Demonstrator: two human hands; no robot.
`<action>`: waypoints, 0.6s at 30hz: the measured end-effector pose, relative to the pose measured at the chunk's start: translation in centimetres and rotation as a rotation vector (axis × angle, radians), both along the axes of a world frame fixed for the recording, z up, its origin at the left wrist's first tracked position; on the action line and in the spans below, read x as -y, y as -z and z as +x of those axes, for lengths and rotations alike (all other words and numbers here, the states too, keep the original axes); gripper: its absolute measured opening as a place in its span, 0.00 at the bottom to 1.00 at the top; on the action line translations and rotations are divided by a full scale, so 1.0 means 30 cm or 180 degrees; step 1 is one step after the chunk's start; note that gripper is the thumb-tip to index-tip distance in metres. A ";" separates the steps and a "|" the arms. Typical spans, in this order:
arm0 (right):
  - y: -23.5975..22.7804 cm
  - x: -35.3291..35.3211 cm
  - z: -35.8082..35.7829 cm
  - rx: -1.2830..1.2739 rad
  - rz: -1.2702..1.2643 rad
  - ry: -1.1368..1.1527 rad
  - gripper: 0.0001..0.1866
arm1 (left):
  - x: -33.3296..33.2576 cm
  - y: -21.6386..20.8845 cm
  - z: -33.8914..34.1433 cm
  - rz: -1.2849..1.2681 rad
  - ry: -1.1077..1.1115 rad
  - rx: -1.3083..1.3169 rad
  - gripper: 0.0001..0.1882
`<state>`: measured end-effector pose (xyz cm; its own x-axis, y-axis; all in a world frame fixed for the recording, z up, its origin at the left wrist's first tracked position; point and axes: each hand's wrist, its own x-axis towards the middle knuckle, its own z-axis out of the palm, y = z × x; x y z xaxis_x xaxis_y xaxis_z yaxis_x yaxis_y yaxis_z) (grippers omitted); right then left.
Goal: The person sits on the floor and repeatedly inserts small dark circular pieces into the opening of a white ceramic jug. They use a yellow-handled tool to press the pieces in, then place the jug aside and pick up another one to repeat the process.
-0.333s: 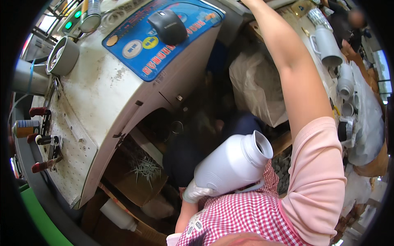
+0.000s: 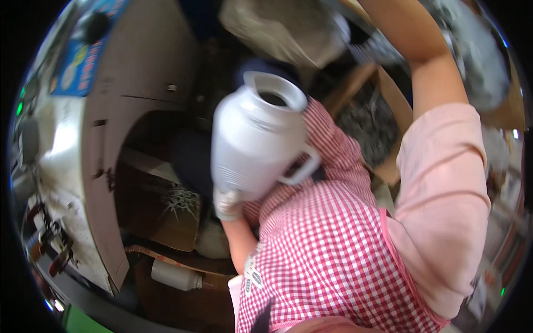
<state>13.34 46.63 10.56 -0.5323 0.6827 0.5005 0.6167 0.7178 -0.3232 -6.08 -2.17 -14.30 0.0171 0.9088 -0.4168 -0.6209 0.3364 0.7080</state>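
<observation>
My gloved left hand (image 2: 226,204) is closed around the lower end of a pale grey plastic jug (image 2: 250,144). The jug leans in my lap against the red checked apron (image 2: 322,233), its open mouth and pouring lip tilted up and away from me. Its loop handle (image 2: 304,166) sticks out to the right, and no fingers are on it. My right arm (image 2: 408,28) stretches up past the top edge of the picture, so the hand and anything it may touch are out of sight.
A white worktable (image 2: 64,183) with toggle clamps (image 2: 53,238) stands at the left, a blue mat (image 2: 83,64) on it. Thin pale strips (image 2: 180,201) lie in a box below, near a lying bottle (image 2: 176,275). At the right sits a cardboard box (image 2: 397,105); a translucent bag (image 2: 277,28) lies beyond.
The view has swung to the right, so the table now sits farther left. The jug stands more upright, its mouth turned farther away from me. My right arm still reaches out of view.
</observation>
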 end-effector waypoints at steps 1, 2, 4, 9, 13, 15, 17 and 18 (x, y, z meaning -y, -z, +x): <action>-0.023 0.164 0.163 0.0301 -0.1265 -0.0173 0.19 | 0.018 0.011 -0.002 0.0197 -0.0251 0.0690 0.26; -0.023 0.337 0.292 0.0185 -0.1990 -0.0114 0.18 | 0.034 0.015 -0.004 0.0382 -0.0408 0.0845 0.31; 0.053 0.623 0.580 0.0173 -0.3274 0.0343 0.16 | 0.066 -0.001 0.006 0.0430 -0.0389 0.0723 0.39; 0.491 1.184 1.181 0.0097 -0.3896 0.1994 0.14 | 0.118 -0.162 0.140 0.0978 -0.0833 -0.2560 0.32; 0.819 1.513 1.394 0.0942 -0.3330 0.2647 0.10 | 0.104 -0.297 0.223 0.0889 -0.1464 -0.2102 0.37; 0.913 1.621 1.428 0.1077 -0.2910 0.2646 0.09 | 0.102 -0.325 0.247 0.1139 -0.1330 -0.3549 0.38; 0.948 1.683 1.443 0.0727 -0.2921 0.2814 0.08 | 0.107 -0.333 0.257 0.1391 -0.1168 -0.5544 0.37; 0.953 1.705 1.439 0.0595 -0.2886 0.2861 0.08 | 0.108 -0.331 0.258 0.1420 -0.1179 -0.5550 0.36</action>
